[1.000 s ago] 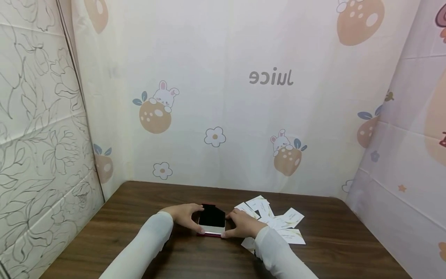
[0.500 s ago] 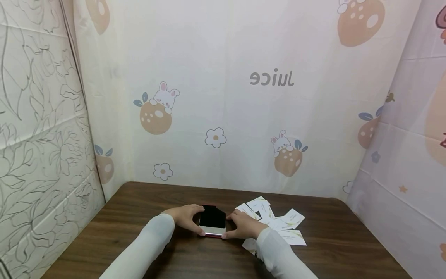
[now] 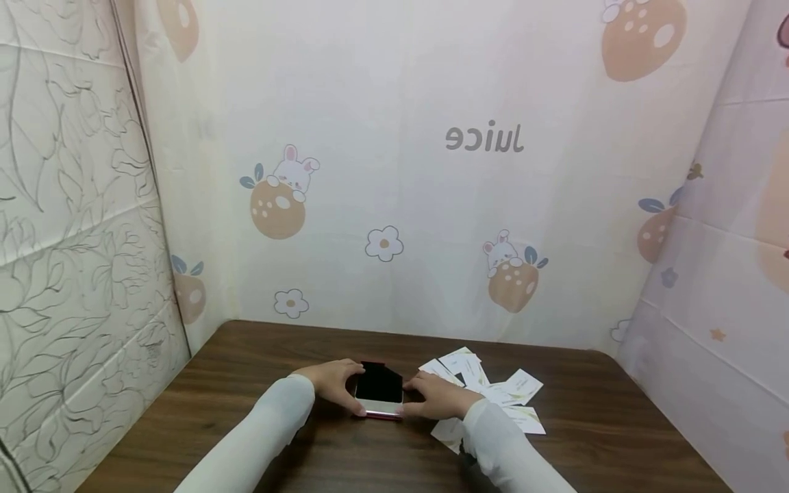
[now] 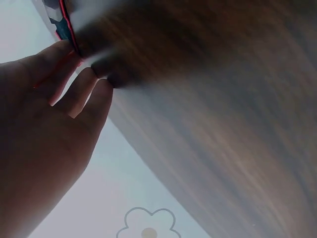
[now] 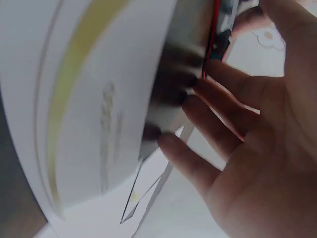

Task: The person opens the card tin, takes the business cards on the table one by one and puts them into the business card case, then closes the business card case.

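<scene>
A small flat case (image 3: 379, 385), black on top with a pale strip and a red edge at the front, lies on the wooden table. On its left side, my left hand (image 3: 333, 385) holds it with the thumb at the front corner and fingers farther back. The right side is held by my right hand (image 3: 440, 397), thumb near the front corner. In the left wrist view, the case's red-edged side (image 4: 67, 25) shows by the fingertips of my left hand (image 4: 49, 119). My right hand (image 5: 257, 129) touches the case (image 5: 223, 29) in the right wrist view.
Several white printed cards (image 3: 524, 419) lie loosely overlapped to the right of the case, some partly under my right forearm. The brown wooden table (image 3: 246, 363) meets a patterned curtain (image 3: 401, 171) behind, with more patterned sheets at both sides.
The head view has shifted slightly. Both hands keep their places at the sides of the case, and the cards look unmoved.
</scene>
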### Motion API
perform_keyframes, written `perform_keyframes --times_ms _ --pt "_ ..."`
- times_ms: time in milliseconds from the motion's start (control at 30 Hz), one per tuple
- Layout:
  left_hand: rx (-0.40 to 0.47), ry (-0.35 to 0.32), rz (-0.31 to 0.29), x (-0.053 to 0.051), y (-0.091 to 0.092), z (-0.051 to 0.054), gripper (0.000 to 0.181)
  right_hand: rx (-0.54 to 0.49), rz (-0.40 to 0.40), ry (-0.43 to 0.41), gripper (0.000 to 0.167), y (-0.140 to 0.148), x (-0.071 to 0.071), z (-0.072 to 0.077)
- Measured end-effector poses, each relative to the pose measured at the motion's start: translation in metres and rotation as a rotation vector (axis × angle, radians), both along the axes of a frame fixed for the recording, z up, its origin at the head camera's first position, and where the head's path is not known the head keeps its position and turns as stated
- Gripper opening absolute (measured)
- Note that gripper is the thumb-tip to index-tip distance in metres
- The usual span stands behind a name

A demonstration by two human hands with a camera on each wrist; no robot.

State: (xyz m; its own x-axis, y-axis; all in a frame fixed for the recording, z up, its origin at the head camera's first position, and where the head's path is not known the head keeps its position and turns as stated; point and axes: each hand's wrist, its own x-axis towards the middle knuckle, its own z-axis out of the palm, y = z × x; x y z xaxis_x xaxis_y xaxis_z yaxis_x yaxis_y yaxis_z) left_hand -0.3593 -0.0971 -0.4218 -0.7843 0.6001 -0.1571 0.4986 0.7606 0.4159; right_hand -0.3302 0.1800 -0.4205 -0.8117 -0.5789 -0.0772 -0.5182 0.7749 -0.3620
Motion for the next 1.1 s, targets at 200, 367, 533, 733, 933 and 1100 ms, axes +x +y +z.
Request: perform_keyframes --times_ms 200,367,533,733,933,1100 --pt "-0.025 0.009 0.009 -0.002 0.002 0.001 0.092 -0.121 0.02 -0.048 0.051 0.016 -0.004 0.009" --pt "-0.02 0.016 0.011 -0.003 0.002 0.002 0.09 -0.098 0.062 0.012 0.044 0.028 -0.004 0.015" --pt "-0.014 0.006 0.011 -0.001 0.002 0.004 0.09 -0.108 0.086 0.028 0.035 0.042 -0.005 0.024" --pt "-0.017 -0.001 0.018 0.001 0.002 0.003 0.091 -0.089 0.02 0.007 0.028 0.068 -0.003 0.034" --pt "-0.014 -0.007 0.014 0.001 0.002 0.003 0.091 -0.046 -0.036 0.02 0.028 0.091 -0.003 0.04" --pt "-0.009 -0.015 0.018 0.003 0.003 0.004 0.091 -0.052 -0.117 -0.027 0.035 0.103 -0.002 0.036"
